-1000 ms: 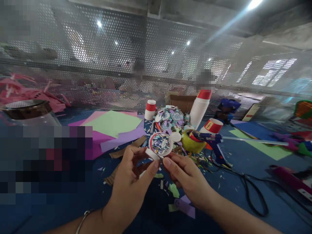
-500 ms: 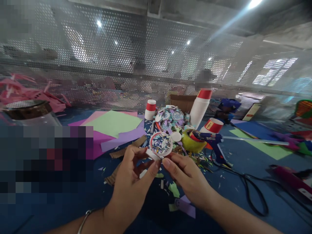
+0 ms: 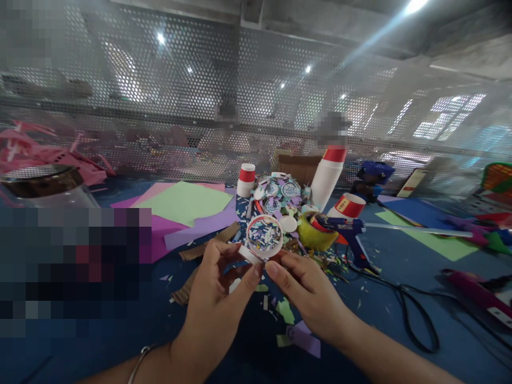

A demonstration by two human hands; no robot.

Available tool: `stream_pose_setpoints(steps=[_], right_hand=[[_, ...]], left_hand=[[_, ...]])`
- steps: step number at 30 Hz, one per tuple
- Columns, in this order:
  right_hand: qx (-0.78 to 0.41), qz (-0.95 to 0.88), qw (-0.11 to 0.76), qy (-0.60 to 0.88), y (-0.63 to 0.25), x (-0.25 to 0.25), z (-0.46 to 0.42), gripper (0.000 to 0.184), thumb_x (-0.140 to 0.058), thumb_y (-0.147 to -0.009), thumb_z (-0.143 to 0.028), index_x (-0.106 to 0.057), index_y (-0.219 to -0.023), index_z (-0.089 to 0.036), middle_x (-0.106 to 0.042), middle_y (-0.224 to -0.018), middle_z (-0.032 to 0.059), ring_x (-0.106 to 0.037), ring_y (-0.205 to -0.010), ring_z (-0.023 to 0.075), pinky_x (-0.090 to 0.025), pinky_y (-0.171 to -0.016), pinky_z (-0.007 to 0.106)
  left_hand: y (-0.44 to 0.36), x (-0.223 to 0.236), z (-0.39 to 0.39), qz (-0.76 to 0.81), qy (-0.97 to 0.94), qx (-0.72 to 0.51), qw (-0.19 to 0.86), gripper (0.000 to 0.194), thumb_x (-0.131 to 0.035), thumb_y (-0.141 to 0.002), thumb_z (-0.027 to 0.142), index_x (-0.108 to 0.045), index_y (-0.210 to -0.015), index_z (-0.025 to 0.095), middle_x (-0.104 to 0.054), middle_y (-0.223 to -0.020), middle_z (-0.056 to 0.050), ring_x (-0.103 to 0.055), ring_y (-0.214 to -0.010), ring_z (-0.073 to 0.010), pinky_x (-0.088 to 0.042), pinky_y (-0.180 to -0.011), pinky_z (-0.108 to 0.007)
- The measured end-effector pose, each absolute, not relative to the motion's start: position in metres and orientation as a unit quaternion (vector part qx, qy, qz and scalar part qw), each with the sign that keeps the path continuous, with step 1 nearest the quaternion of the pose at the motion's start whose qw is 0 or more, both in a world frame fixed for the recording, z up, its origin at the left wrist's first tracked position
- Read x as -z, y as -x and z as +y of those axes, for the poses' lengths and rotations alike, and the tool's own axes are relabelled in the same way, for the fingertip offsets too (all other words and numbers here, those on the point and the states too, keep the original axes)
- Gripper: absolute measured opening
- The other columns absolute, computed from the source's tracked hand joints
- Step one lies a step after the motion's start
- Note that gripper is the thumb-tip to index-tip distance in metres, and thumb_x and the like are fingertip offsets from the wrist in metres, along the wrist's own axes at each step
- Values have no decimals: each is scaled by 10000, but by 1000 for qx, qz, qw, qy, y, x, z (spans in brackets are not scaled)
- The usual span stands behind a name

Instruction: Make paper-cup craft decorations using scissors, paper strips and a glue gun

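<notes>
My left hand (image 3: 224,298) pinches a small white paper piece (image 3: 248,254), seen edge-on and like a cut-off cup bottom, between thumb and fingers. My right hand (image 3: 302,285) is closed at the piece's right end, thumb pressed to forefinger; what its fingertips grip is too small to tell. Just beyond the fingertips stands a cut paper cup (image 3: 281,244) holding white, purple and blue paper scraps. A white disc (image 3: 288,224) lies beside it. Behind is a heap of decorated discs (image 3: 291,189) with drawn grid patterns.
A blue glue gun (image 3: 346,226) rests on a yellow bowl (image 3: 316,237), its black cord (image 3: 430,325) looping right. Stacked paper cups (image 3: 328,176) lean behind. Coloured paper sheets (image 3: 192,200) lie left, near a lidded jar (image 3: 48,184). Cardboard strips and paper scraps (image 3: 304,340) litter the blue table.
Almost nothing differs. Both hands keep the same hold on the white piece, and the whole view has shifted very slightly.
</notes>
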State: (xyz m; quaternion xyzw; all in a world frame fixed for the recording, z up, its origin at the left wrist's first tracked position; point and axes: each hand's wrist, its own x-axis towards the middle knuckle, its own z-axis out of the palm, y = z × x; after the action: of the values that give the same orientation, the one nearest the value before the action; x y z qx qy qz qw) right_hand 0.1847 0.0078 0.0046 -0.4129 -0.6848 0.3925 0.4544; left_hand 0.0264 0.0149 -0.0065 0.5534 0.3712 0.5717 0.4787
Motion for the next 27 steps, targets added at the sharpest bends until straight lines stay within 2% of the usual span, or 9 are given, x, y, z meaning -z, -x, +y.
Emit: stream_pose_setpoints(steps=[5,11,27], right_hand=[[-387,-685,451,422,-186,-4,5,268,-486,-957,-401,-671,-967,-208,-645,-783,55,-620,-806,208,-489,-883,387],[-380,-695,459,402,-187,-9,4,243,-514,-950,-347,-671,-1090,-224,-717,-1036,76,-669,-934,203,-518,-873,341],[-374,-701,452,405,-188,-7,7,274,-571,-920,-360,-661,-1145,-233,-712,-1142,73,-648,-1087,228,-517,-934,353]], left_hand=[[-28,7,16,374,-540,-578,484,297,-763,-753,315,-535,-920,223,-690,-1018,-42,-692,-991,-197,-598,-828,-313],[-28,5,13,387,-514,-572,509,313,-754,-752,335,-548,-956,216,-695,-1067,-55,-682,-1031,-218,-587,-859,-343],[-28,4,15,381,-516,-563,520,320,-742,-771,327,-524,-972,206,-689,-1030,-48,-684,-995,-204,-585,-838,-331]])
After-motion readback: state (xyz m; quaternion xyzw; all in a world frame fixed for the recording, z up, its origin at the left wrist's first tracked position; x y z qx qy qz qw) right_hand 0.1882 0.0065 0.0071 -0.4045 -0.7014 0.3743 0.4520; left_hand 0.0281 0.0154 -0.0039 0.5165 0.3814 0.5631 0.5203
